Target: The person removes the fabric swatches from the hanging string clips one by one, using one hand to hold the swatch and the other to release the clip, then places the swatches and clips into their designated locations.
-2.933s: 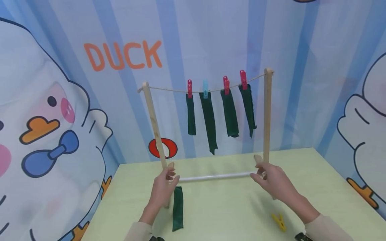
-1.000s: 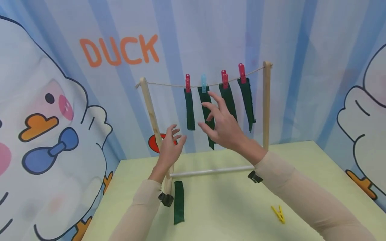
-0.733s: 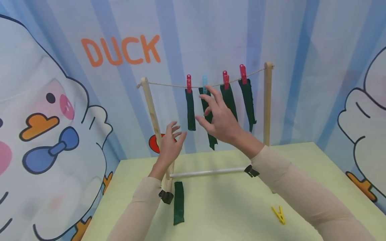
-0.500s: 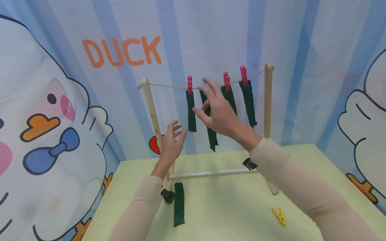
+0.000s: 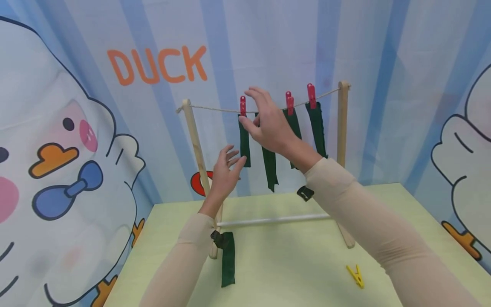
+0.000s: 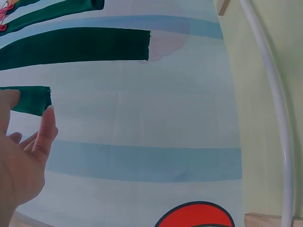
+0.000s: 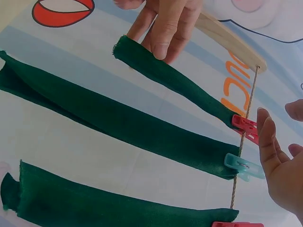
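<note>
Several dark green cloth strips hang from a string (image 5: 215,109) between two wooden posts. My left hand (image 5: 226,172) is beside the lower end of the leftmost strip (image 5: 244,147), thumb and fingers apart; I cannot tell whether it touches the cloth. Near the red clothespin (image 5: 243,102) on that strip, my right hand (image 5: 270,123) is raised with fingers spread, holding nothing. It hides the light blue clothespin (image 7: 239,164) in the head view; the right wrist view shows that pin clipping the second strip (image 7: 118,118) to the string.
Another green strip (image 5: 228,264) lies on the pale yellow table by the left post (image 5: 196,147). A yellow clothespin (image 5: 356,276) lies at front right. A white rod (image 5: 276,220) joins the posts low down; the right post (image 5: 342,123) stands behind my right arm.
Both hands have left the frame's lower posts and risen. Lately the right hand has moved up and left toward the leftmost red clothespin, the left hand slightly right toward the strip.
</note>
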Demonstrator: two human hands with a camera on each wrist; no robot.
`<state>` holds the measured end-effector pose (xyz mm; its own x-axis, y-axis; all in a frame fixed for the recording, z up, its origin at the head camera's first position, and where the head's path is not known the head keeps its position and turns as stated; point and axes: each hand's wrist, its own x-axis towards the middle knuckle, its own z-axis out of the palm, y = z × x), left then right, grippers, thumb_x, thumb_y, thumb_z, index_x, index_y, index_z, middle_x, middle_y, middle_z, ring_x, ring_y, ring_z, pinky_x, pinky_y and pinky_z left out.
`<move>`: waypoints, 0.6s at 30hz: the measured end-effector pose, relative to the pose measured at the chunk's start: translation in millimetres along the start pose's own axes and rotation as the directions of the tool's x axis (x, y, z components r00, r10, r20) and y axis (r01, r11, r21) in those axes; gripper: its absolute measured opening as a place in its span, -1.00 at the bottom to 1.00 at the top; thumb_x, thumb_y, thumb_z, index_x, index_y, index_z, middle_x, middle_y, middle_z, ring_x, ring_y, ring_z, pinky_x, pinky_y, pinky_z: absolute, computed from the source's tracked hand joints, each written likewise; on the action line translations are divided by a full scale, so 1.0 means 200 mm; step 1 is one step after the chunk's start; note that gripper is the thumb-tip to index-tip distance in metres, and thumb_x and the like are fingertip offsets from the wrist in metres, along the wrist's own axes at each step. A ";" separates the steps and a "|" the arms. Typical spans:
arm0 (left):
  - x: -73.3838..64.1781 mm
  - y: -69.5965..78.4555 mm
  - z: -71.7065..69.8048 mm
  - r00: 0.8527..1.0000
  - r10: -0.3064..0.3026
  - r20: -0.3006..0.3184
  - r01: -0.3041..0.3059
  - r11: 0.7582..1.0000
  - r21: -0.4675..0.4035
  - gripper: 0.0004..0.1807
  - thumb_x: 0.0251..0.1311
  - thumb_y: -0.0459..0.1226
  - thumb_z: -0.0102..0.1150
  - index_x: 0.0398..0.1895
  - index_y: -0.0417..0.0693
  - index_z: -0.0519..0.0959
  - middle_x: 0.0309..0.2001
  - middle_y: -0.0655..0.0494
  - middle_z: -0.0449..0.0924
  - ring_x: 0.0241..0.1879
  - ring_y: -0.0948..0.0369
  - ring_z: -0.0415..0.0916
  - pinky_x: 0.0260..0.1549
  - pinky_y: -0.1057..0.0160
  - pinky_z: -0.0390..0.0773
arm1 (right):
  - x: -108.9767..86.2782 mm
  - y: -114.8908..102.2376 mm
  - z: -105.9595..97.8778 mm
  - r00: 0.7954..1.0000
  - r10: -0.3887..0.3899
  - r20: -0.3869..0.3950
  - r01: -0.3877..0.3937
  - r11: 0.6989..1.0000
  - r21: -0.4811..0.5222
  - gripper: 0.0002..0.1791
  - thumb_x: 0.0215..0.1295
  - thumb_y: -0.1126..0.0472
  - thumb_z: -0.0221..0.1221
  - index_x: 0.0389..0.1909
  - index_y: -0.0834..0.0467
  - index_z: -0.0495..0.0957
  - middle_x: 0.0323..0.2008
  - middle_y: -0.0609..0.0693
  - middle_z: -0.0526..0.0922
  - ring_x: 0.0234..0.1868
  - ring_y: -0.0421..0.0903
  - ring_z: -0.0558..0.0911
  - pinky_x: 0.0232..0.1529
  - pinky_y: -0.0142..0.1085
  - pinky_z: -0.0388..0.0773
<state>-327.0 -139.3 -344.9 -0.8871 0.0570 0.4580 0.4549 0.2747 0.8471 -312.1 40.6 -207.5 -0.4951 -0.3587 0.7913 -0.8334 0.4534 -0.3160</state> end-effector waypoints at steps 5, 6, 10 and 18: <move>0.02 0.03 0.02 0.999 -0.033 0.008 0.033 0.998 -0.061 -0.33 0.42 -0.02 0.14 0.48 0.02 0.18 0.40 -0.09 0.34 0.33 0.03 0.37 -0.32 0.16 0.69 | 0.03 0.01 0.00 0.997 0.070 0.013 -0.070 0.997 -0.012 -0.34 0.45 0.20 0.19 0.45 0.28 0.19 0.43 0.19 0.25 -0.49 -0.08 0.58 -0.30 -0.30 0.63; 0.03 0.04 0.03 0.999 -0.043 0.013 0.044 0.996 -0.074 -0.33 0.42 -0.03 0.14 0.49 0.02 0.18 0.41 -0.08 0.33 0.33 0.05 0.37 -0.33 0.19 0.69 | 0.04 0.01 0.01 0.996 0.086 0.021 -0.086 0.996 -0.018 -0.34 0.45 0.20 0.19 0.46 0.27 0.19 0.42 0.18 0.26 -0.48 -0.09 0.58 -0.29 -0.31 0.64; 0.05 0.05 0.05 0.998 -0.056 0.022 0.058 0.992 -0.112 -0.32 0.42 -0.04 0.15 0.50 0.02 0.17 0.41 -0.07 0.33 0.29 0.11 0.42 -0.36 0.28 0.67 | 0.07 -0.01 0.02 0.990 0.126 0.062 -0.125 0.992 -0.030 -0.32 0.45 0.22 0.19 0.48 0.26 0.16 0.44 0.17 0.25 -0.43 -0.10 0.64 -0.24 -0.33 0.66; 0.07 0.04 0.07 1.000 0.007 0.004 -0.006 0.976 -0.217 -0.41 0.44 -0.24 0.15 0.45 -0.11 0.24 0.25 -0.13 0.50 0.14 0.04 0.55 -0.42 0.34 0.65 | 0.11 -0.04 0.01 0.979 0.172 0.108 -0.164 0.984 -0.073 -0.31 0.47 0.22 0.16 0.51 0.24 0.12 0.48 0.16 0.20 -0.17 -0.03 0.65 -0.02 -0.27 0.64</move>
<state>-337.8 -122.1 -335.2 -0.8843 0.0625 0.4627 0.4661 0.0593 0.8827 -317.5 27.2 -188.6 -0.6543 -0.3616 0.6641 -0.7207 0.5641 -0.4029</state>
